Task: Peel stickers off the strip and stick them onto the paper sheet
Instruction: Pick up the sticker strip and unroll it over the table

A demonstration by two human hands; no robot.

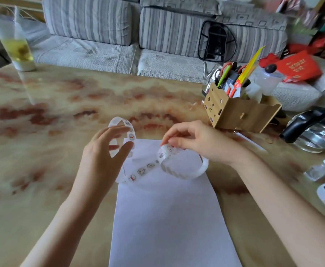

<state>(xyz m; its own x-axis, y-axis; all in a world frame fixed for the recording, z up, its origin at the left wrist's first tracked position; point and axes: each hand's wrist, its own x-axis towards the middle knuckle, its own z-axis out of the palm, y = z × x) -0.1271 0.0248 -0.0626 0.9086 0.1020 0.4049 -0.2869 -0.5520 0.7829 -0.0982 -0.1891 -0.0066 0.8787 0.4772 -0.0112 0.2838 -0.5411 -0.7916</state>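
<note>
Strip (144,169) pinched by right hand (196,139); left hand (101,157) fingers (117,129) spread at far loop (contact unclear).

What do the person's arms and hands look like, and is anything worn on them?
The left forearm and right forearm are bare to the frame edge; no sleeves show. The left hand and right hand have no gloves, rings, watch or bracelet that I can see.

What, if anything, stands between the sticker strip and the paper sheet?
Nothing visible. The right hand pinches the sticker strip, which loops directly over the far end of the paper sheet; the sheet's near part lies bare.
</note>
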